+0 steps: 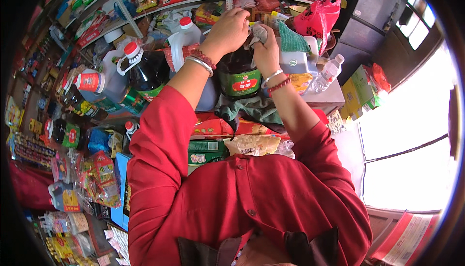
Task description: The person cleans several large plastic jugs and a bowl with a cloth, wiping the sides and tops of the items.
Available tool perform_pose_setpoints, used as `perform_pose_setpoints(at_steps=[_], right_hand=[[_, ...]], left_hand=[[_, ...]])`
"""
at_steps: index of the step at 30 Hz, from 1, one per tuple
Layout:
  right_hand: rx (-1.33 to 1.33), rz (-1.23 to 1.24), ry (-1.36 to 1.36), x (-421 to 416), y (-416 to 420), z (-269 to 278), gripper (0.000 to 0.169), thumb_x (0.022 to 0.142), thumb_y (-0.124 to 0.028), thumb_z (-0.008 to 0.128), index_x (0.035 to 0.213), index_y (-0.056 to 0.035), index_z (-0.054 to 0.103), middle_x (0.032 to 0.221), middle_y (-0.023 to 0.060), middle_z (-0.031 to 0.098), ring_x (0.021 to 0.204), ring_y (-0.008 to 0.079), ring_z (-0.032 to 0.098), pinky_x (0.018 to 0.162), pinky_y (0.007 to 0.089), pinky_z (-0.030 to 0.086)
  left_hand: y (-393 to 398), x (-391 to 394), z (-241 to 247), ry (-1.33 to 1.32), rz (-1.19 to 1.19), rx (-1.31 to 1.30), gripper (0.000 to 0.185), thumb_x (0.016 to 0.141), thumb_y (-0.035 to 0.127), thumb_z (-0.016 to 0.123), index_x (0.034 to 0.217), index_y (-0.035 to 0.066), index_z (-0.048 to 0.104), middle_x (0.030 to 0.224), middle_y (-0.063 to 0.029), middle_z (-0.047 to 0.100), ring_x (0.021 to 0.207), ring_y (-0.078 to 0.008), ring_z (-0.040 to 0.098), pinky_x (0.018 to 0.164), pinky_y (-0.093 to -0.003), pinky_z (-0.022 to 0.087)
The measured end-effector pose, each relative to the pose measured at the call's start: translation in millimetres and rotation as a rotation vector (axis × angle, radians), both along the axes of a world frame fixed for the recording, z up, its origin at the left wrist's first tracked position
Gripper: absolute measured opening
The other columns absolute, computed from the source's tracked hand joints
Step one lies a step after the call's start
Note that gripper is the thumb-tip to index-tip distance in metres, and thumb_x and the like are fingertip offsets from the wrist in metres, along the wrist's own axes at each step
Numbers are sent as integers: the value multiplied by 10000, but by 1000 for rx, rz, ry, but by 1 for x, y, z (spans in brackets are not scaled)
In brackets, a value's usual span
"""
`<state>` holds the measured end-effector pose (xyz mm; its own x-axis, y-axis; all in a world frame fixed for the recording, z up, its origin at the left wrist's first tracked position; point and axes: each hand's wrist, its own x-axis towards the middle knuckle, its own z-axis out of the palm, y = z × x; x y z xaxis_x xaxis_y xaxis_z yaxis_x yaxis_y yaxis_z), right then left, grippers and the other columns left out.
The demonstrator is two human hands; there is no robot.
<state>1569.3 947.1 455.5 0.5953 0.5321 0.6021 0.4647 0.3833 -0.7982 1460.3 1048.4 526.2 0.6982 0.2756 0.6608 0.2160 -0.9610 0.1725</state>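
Observation:
A large bottle of dark liquid with a green and red label [239,81] stands before me. My left hand [229,30] is at its top with bent fingers; whether it grips the neck or cap cannot be told. My right hand [267,50] holds a crumpled pale cloth or tissue [258,35] against the bottle's upper right side. The bottle's mouth is hidden behind the hands. Left of it stands a translucent jug with a red cap [186,22]. On the right is another jug [294,61] with a green mesh cloth [291,38] over its top.
More capped jugs and a dark bottle [150,70] crowd the left. A clear plastic bottle [328,73] stands near the right edge, below a pink plastic bag [318,21]. A dark green cloth [250,110] lies in front, above red packages [214,124]. Stocked shelves [181,5] rise behind.

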Motion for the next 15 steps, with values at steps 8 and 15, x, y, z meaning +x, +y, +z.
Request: perform_pose_setpoints(at_steps=[8, 15], right_hand=[[-265, 83, -64, 70, 84, 9, 381, 891, -159, 626, 1221, 28, 654, 1122, 261, 728, 1093, 394, 690, 934, 413, 525], [-167, 19, -32, 25, 45, 6, 424, 902, -183, 627, 1275, 18, 620, 1170, 267, 708, 1140, 418, 664, 981, 427, 512]], left_hand=[[18, -5, -5, -68, -241, -35, 323, 1028, 84, 479, 1325, 25, 593, 1370, -170, 596, 1315, -350, 541, 1117, -410, 426], [36, -17, 3, 28, -340, -169, 298, 1048, 179, 514, 1297, 61, 626, 1319, -138, 631, 1227, -301, 587, 1070, -383, 444]])
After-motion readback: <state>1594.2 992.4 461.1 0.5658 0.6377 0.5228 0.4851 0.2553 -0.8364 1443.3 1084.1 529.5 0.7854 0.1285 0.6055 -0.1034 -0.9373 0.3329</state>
